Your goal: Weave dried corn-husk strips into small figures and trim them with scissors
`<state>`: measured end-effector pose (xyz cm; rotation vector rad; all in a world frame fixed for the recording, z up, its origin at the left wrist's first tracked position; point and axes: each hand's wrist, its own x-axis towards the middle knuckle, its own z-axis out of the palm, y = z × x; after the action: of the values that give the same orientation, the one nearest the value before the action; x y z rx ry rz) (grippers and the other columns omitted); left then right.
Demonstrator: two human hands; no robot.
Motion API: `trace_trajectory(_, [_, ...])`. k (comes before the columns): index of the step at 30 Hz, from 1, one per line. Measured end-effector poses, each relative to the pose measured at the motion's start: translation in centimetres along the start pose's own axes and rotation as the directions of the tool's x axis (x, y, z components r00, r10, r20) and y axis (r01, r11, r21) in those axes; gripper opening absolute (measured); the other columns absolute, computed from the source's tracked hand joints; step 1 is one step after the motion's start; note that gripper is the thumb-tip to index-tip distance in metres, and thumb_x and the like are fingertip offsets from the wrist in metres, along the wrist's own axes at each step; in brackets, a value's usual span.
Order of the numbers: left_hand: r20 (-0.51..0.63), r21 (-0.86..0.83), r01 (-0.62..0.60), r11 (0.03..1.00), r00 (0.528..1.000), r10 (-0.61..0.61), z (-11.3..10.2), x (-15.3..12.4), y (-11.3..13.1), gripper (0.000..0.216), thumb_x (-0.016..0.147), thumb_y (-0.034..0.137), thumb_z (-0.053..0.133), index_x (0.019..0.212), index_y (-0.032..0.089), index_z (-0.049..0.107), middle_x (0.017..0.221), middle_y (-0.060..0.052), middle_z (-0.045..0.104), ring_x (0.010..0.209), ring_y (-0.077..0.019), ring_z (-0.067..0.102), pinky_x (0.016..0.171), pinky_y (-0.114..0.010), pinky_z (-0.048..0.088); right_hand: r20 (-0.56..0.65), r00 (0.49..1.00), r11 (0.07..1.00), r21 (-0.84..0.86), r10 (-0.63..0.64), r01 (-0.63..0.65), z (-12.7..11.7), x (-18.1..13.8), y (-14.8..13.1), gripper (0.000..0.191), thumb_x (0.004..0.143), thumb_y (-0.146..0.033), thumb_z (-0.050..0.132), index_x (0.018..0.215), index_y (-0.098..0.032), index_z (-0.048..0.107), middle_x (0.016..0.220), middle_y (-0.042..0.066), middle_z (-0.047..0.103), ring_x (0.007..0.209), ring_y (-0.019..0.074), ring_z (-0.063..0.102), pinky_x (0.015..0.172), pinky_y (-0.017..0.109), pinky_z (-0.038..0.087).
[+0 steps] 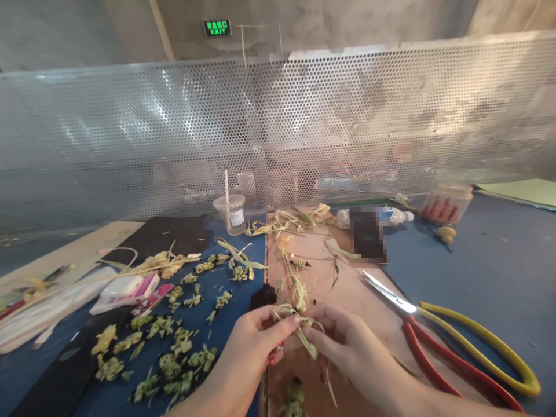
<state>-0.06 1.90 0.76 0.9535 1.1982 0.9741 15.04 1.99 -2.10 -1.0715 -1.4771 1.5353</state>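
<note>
Pale green leaf strips (309, 346) are pinched between the fingers of both hands over the brown board. My left hand (254, 341) grips them from the left, thumb on top. On the other side, my right hand (347, 339) has thumb and fingers closed on the same strips, whose loose ends hang below. Just beyond the fingers lies another bundle of dried yellowish strips (299, 294). A small knotted green leaf piece (295, 398) sits near the bottom edge, and a dark lump (263, 296) is beside my left hand.
Large scissors (412, 313) with red and yellow handles lie open at right. Several knotted leaf pieces (171, 365) cover the blue surface at left. A plastic cup (230, 215), a bottle (393, 216) and a jar (447, 202) stand or lie near the perforated metal screen (260, 121).
</note>
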Motion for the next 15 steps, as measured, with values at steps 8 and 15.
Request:
trace_trajectory(8, [0.010,0.005,-0.021,1.000,1.000,0.021,-0.07,0.15,-0.22,0.029,0.059,0.036,0.069,0.072,0.011,0.065,0.066,-0.004,0.055,0.053,-0.0071,0.038,0.045,-0.020,0.024,-0.012,1.000,0.990,-0.140,-0.002,0.001,-0.04,0.09,-0.43,0.035,0.077,-0.049,0.050,0.085,-0.018,0.065,0.050,-0.003,0.049,0.039,0.0063,0.041,0.039,0.018,0.036])
trace_trajectory(15, [0.053,-0.045,0.009,0.999,0.999,-0.007,0.12,-0.22,0.23,0.026,0.060,0.033,0.069,0.073,0.010,0.067,0.063,-0.002,0.052,0.052,-0.0057,0.035,0.045,-0.019,0.024,0.000,1.000,0.996,-0.086,-0.008,0.008,0.07,-0.04,-0.25,0.034,0.077,-0.046,0.053,0.099,-0.021,0.059,0.067,0.000,0.056,0.050,0.0077,0.047,0.040,0.016,0.035])
